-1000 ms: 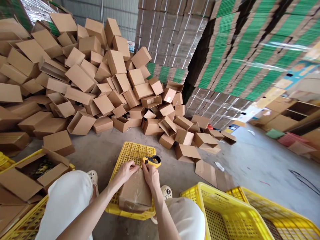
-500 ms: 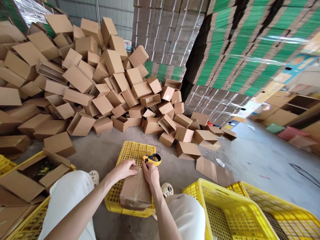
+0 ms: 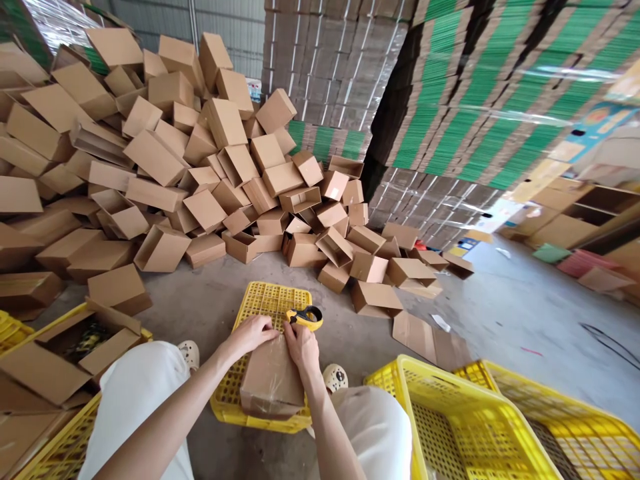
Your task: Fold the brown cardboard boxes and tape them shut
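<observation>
A cardboard box [image 3: 273,379] with clear tape on its top lies on an upturned yellow plastic crate [image 3: 239,343] between my knees. My left hand [image 3: 254,331] has its fingers curled over the far left edge of this box, the thumb near its top. At the far right corner, my right hand [image 3: 301,345] is closed round a yellow and black tape dispenser [image 3: 305,318], whose ring points forward and right. The dispenser sits right at the box's far end. My fingers partly hide its handle.
A large heap of cardboard boxes [image 3: 205,210] spreads ahead and left. Tall stacks of flattened cartons [image 3: 450,113] stand behind it. Yellow crates [image 3: 400,383] flank me on the right. At left, an open carton [image 3: 45,370] with dark and yellow contents rests on another crate.
My left hand has shifted very slightly along the box's far edge. The right hand, dispenser and box look almost unmoved; the camera view has moved a little.
</observation>
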Action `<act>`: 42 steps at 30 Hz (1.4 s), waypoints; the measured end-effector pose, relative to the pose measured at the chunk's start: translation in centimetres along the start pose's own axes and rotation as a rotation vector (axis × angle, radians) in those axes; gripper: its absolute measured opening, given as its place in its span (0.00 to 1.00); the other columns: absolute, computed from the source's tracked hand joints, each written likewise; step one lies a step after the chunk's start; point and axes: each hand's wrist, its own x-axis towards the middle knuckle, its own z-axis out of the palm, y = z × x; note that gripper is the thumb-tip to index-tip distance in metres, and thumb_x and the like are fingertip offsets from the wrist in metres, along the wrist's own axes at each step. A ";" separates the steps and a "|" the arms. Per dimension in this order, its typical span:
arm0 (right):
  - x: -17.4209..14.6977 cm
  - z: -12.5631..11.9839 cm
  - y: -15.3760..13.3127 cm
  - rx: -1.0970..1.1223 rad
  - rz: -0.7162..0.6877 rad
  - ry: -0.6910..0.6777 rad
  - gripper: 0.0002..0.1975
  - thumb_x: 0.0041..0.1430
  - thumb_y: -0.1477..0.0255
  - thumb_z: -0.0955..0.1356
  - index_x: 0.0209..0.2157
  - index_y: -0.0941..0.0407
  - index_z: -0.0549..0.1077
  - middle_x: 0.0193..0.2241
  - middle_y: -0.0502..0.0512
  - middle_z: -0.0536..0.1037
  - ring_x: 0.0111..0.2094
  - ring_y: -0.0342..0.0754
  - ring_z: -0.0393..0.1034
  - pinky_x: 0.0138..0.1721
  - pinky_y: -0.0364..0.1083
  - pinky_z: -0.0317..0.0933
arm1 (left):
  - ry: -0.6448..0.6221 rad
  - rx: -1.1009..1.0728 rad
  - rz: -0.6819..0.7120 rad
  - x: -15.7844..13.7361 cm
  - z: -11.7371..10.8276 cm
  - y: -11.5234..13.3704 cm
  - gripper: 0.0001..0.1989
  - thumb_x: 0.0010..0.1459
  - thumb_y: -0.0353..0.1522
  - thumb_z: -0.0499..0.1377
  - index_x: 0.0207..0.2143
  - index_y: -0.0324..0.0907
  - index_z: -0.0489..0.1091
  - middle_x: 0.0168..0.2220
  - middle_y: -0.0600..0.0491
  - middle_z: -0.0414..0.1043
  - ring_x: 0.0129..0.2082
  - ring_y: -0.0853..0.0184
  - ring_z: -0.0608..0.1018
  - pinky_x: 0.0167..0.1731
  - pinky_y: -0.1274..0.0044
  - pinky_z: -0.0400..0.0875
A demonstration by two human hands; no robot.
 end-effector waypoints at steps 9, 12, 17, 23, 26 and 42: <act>-0.1 -0.3 -0.2 -0.002 0.010 -0.017 0.20 0.75 0.61 0.64 0.32 0.53 0.81 0.33 0.55 0.84 0.39 0.49 0.80 0.33 0.41 0.57 | -0.096 -0.059 0.019 -1.0 -1.3 -0.2 0.13 0.59 0.41 0.64 0.43 0.44 0.75 0.48 0.49 0.82 0.50 0.56 0.81 0.49 0.72 0.71; -0.3 -0.4 -0.4 -0.004 0.014 -0.019 0.19 0.75 0.62 0.64 0.34 0.53 0.81 0.34 0.56 0.85 0.40 0.49 0.80 0.34 0.41 0.57 | -0.130 -0.079 0.030 -1.7 -1.3 -0.4 0.18 0.57 0.41 0.65 0.48 0.45 0.74 0.54 0.46 0.79 0.56 0.54 0.79 0.54 0.69 0.71; -0.6 -0.8 -0.7 -0.011 0.018 -0.027 0.20 0.75 0.61 0.64 0.34 0.53 0.82 0.34 0.56 0.85 0.40 0.49 0.80 0.34 0.41 0.57 | -0.163 -0.159 0.041 -2.8 -1.0 -1.3 0.27 0.53 0.41 0.67 0.54 0.45 0.70 0.62 0.44 0.74 0.61 0.51 0.76 0.59 0.66 0.69; -0.7 -0.8 -0.9 -0.027 0.025 -0.027 0.19 0.76 0.61 0.64 0.36 0.53 0.82 0.35 0.57 0.85 0.41 0.50 0.80 0.35 0.41 0.57 | -0.198 -0.190 0.058 -2.9 -1.1 -2.0 0.31 0.51 0.42 0.69 0.57 0.46 0.69 0.63 0.46 0.73 0.61 0.53 0.76 0.60 0.68 0.69; -0.6 -0.8 -0.8 -0.039 0.029 -0.028 0.19 0.75 0.61 0.64 0.37 0.54 0.82 0.35 0.57 0.85 0.42 0.50 0.80 0.36 0.41 0.58 | -0.107 -0.168 0.062 -2.0 -0.6 -2.0 0.16 0.62 0.45 0.61 0.47 0.46 0.73 0.53 0.49 0.80 0.53 0.57 0.80 0.54 0.70 0.71; -0.6 -0.7 -0.9 -0.008 0.033 -0.043 0.22 0.76 0.58 0.62 0.35 0.53 0.82 0.33 0.57 0.84 0.37 0.49 0.80 0.34 0.41 0.59 | 0.110 -0.293 0.053 -8.0 3.7 -3.7 0.39 0.67 0.40 0.59 0.76 0.51 0.49 0.77 0.49 0.51 0.75 0.58 0.58 0.73 0.63 0.55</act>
